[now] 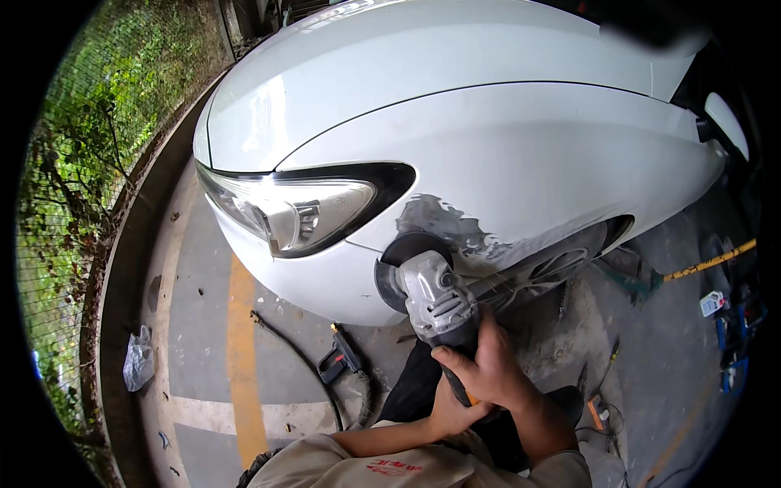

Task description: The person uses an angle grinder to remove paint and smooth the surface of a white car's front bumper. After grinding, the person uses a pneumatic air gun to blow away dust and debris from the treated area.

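Observation:
An angle grinder [439,297] with a silver gear head and a dark body reaches from my hands to the white car. My right hand [490,368] wraps round its body, thumb along the near side. Lower down, my left hand [457,413] is closed on the rear end of the grinder, partly hidden by my right wrist. The dark disc [416,246] meets the fender [521,154] between headlight and wheel arch. Beside it is a grey patch [443,224] of stripped paint with ragged edges. Thin orange streaks show near the gear head.
The headlight [313,213] lies left of the disc, the wheel [553,268] right. On the floor are a black hose [305,358], a spray gun [340,358], a plastic bag [138,359] and an orange tool [599,412] with a cable. A yellow-handled jack [708,262] stands right.

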### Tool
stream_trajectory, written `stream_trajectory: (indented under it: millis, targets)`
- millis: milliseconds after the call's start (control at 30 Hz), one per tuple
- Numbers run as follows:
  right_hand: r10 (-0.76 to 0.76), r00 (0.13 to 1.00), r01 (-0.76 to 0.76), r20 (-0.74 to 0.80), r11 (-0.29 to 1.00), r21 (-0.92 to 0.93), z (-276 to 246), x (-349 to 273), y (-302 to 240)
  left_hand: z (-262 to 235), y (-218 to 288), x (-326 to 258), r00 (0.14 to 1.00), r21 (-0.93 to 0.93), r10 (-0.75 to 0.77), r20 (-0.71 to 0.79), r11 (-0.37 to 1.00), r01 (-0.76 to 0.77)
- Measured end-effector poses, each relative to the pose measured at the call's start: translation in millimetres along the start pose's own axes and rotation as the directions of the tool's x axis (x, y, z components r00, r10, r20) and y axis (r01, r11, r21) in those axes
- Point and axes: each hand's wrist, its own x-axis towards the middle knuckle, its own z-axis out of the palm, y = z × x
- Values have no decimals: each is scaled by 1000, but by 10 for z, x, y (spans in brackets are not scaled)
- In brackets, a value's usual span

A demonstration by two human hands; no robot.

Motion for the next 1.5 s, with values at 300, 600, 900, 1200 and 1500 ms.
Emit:
stream_trajectory:
  millis: [300, 600, 900, 1200, 1500]
  targets:
    - [-54, 998, 54, 11, 998, 18, 144, -36, 44, -62, -106, -141, 999, -40, 28, -32, 999, -29]
    - [7, 1000, -6, -8, 999, 34, 27, -220, 133, 56, -66, -269, 997, -33, -60, 41, 998, 62]
    - [16, 1000, -16, 2, 993, 113, -28, -218, 207, 106, -91, -258, 996, -76, -83, 45, 993, 86]
    - [-73, 996, 76, -46, 995, 66, -49, -251, 256, 148, -78, -303, 984, -128, -146, 103, 979, 159]
    - [-67, 998, 67, -9, 996, 55, -49, -257, 265, 125, -128, -360, 984, -56, -136, 116, 988, 143]
